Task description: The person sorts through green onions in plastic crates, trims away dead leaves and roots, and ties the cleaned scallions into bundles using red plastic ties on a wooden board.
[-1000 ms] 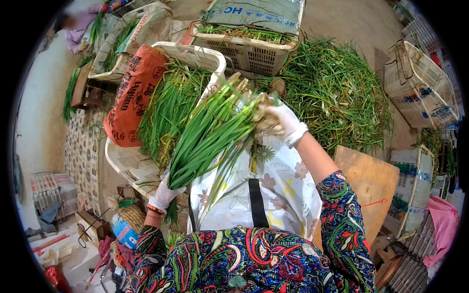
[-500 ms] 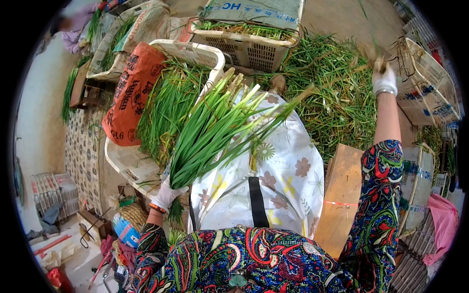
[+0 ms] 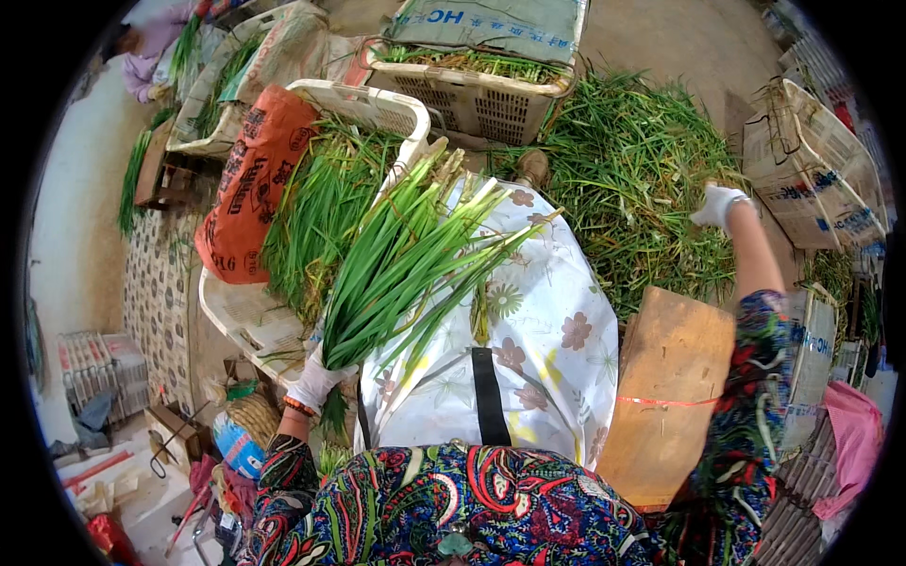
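Note:
My left hand, in a white glove, is closed around the leafy ends of a bunch of garlic chives. The bunch lies across the white flowered apron on my lap, its pale stem ends pointing away and to the right. A few stems stick out sideways from it. Out to the right, my gloved right hand hangs over a heap of loose green and yellowed leaves. Its fingers look apart, with nothing visible held in them, though they are small and slightly blurred.
A white crate of more chives with an orange sack stands to the left. Another filled crate is ahead. A wooden board sits by my right side; a covered crate stands beyond. Another person is at far left.
My right hand has come nearer and slightly left over the leaf heap, and the blurred strands around it are gone. The chives in my left hand have settled lower, with fewer stems sticking out right.

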A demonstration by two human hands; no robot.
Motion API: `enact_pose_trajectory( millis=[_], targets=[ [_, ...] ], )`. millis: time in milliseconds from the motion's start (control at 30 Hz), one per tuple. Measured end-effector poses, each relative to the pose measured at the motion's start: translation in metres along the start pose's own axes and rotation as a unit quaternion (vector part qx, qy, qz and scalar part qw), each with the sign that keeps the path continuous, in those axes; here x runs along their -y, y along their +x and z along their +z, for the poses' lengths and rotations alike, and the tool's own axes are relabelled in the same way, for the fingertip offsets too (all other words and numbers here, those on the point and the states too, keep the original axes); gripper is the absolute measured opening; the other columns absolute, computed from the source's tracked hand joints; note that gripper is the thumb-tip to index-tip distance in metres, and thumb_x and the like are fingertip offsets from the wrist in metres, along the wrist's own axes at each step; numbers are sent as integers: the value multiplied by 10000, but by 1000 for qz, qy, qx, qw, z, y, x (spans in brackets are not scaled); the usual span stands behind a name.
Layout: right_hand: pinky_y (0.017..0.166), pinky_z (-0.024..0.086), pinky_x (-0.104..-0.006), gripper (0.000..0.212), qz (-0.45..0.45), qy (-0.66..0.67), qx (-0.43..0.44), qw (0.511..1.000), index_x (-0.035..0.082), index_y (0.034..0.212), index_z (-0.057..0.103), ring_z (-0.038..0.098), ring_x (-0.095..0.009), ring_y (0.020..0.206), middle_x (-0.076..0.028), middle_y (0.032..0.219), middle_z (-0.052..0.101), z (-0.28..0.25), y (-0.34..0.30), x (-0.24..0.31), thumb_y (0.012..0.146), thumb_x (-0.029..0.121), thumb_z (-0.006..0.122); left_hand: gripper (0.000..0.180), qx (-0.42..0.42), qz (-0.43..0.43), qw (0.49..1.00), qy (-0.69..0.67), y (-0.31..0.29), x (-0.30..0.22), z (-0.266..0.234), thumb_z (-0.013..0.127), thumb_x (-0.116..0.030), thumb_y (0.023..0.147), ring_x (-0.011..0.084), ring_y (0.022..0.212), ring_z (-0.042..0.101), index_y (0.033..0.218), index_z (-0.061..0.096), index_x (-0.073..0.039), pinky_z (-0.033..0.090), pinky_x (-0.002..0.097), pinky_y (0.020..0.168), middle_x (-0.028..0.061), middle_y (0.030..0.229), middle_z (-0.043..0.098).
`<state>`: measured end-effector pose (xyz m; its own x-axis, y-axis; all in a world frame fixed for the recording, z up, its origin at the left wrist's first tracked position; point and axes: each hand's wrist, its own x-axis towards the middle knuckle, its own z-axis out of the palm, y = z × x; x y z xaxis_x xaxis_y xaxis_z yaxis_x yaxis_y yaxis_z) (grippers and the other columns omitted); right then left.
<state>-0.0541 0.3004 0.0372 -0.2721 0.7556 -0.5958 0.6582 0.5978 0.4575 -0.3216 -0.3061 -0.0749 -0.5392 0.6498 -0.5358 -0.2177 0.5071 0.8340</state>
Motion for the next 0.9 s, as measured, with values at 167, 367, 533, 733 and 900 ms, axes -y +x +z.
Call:
enact_pose_trajectory(
  millis=[167, 367, 533, 733, 900],
  targets=[
    [568, 490, -305, 321, 5, 493, -145, 858, 6, 979, 565, 580, -159, 599, -80, 829, 636, 23, 26, 58, 837, 294, 570, 529, 41, 25, 998, 44, 6, -10, 1, 673, 7, 722, 130, 1003, 518, 1209, 472, -43, 413, 282, 887, 24, 1138, 560],
    [469, 402, -218, 698, -185, 714, 105, 667, -15, 1305, 286, 484, -111, 538, -85, 839, 569, 65, 8, 159, 780, 236, 671, 556, 24, 17, 999, -33, 1, 2, -2, 649, 33, 736, 117, 976, 532, 1246, 444, -55, 450, 257, 817, 23, 1131, 561],
    [470, 353, -181, 605, -307, 747, 181, 561, 93, 1331, 318, 488, -75, 672, -7, 943, 522, 83, -19, 216, 829, 247, 619, 571, 33, 33, 998, -47, 4, 5, -2, 642, 44, 733, 118, 982, 531, 1255, 432, -50, 451, 254, 813, 26, 1142, 555],
    [413, 348, -201, 85, -226, 767, 42, 599, 83, 831, 595, 454, -69, 495, 25, 635, 515, 67, -24, 213, 830, 151, 545, 591, 31, 1, 999, -20, 5, 3, -5, 624, 70, 722, 128, 1000, 531, 1267, 424, -46, 454, 259, 818, 31, 1155, 550],
    [345, 284, -198, 165, -136, 947, -95, 275, 45, 958, 590, 315, -32, 409, 48, 552, 398, 33, 8, 95, 819, 129, 565, 590, 28, 12, 998, -52, 2, 9, -5, 619, 80, 721, 132, 997, 535, 1264, 424, -44, 447, 262, 840, 32, 1140, 559]
  ],
)
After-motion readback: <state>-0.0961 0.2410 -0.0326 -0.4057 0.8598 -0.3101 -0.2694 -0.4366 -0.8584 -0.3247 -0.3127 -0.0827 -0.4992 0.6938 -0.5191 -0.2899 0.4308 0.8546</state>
